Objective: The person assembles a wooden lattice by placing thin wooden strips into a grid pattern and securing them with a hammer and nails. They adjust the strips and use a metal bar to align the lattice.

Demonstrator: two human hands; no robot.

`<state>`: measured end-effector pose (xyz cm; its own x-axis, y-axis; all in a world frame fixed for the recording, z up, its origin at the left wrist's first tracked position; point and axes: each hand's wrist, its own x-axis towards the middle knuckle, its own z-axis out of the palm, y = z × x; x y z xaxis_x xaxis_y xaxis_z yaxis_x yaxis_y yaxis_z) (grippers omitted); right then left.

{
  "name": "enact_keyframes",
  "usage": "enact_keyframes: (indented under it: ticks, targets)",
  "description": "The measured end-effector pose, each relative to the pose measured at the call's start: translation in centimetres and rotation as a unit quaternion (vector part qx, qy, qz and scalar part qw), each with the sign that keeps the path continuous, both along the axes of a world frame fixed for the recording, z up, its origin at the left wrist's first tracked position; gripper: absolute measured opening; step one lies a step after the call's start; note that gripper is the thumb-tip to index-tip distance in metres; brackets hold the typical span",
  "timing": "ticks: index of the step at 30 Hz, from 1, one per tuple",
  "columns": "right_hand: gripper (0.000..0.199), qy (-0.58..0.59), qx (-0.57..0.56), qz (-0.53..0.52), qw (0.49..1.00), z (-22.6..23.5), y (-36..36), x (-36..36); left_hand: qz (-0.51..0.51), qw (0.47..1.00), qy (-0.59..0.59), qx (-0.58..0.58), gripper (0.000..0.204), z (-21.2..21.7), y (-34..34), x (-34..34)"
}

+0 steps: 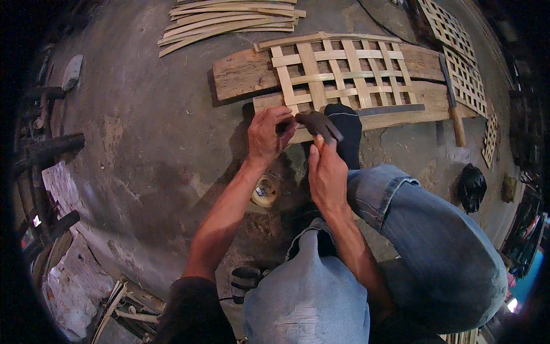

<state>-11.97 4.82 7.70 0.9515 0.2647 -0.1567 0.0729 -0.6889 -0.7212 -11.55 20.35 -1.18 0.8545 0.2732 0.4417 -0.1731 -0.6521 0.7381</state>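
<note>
My right hand (326, 172) grips the handle of a hammer (318, 122), whose dark head hovers at the near edge of a woven bamboo lattice panel (342, 71). Beside the hammer head, my left hand (268, 133) pinches something small against the lattice's front strip; what it pinches is too small to tell. The lattice rests on rough wooden planks (243, 73) on the concrete floor. A foot in a dark sock (347, 127) presses on the panel's near edge, just right of the hammer.
A bundle of loose bamboo strips (229, 23) lies at the top. Finished lattice panels (458, 57) lean at the right. A long blade tool (452, 97) lies on the planks. A small round tin (265, 190) sits below my left wrist. Dark pipes (51, 149) stand at left.
</note>
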Motion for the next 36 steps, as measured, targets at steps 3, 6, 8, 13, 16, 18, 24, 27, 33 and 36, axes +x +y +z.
enact_keyframes:
  ticks: [3, 6, 8, 13, 16, 18, 24, 27, 33, 36]
  targets:
    - [0.022, 0.005, -0.019, -0.003, 1.000, 0.3, 0.2, 0.1, -0.009, 1.000, -0.007, -0.011, 0.037, 0.1, 0.2, -0.1]
    - [0.019, -0.092, 0.008, -0.007, 0.996, 0.1, 0.1, -0.3, -0.007, 1.000, 0.000, -0.025, 0.038, 0.2, -0.1, 0.1]
    - [0.019, -0.047, -0.007, -0.002, 0.999, 0.3, 0.2, 0.0, -0.008, 1.000, 0.005, -0.019, 0.039, 0.0, -0.3, -0.2]
    - [0.022, -0.079, 0.005, -0.009, 0.997, 0.1, 0.1, -0.4, -0.014, 1.000, -0.001, -0.019, 0.038, 0.4, 0.0, 0.1]
    - [0.024, -0.020, -0.019, -0.005, 1.000, 0.5, 0.2, 0.1, 0.003, 0.999, -0.040, 0.018, 0.041, -0.1, 0.2, 0.0]
    - [0.024, -0.057, -0.002, -0.025, 0.998, 1.4, 0.1, -0.4, 0.007, 1.000, -0.019, 0.009, 0.045, 0.3, 0.2, 0.1]
    - [0.019, -0.048, -0.008, -0.010, 0.999, 1.1, -0.3, 0.4, 0.014, 0.999, 0.002, 0.047, 0.038, 0.0, 2.2, -1.1]
    - [0.017, -0.041, -0.027, 0.018, 0.999, 0.6, -0.5, 0.8, -0.019, 0.998, 0.031, 0.058, 0.030, 0.3, 3.1, -1.5]
    - [0.017, -0.022, -0.047, 0.045, 0.998, 0.8, 0.4, 1.4, -0.011, 0.997, 0.036, 0.074, 0.027, -0.4, 3.0, -2.0]
    - [0.017, -0.104, -0.030, 0.056, 0.993, 0.7, 0.2, 1.2, -0.015, 0.997, 0.031, 0.076, 0.026, -0.3, 3.1, -2.0]
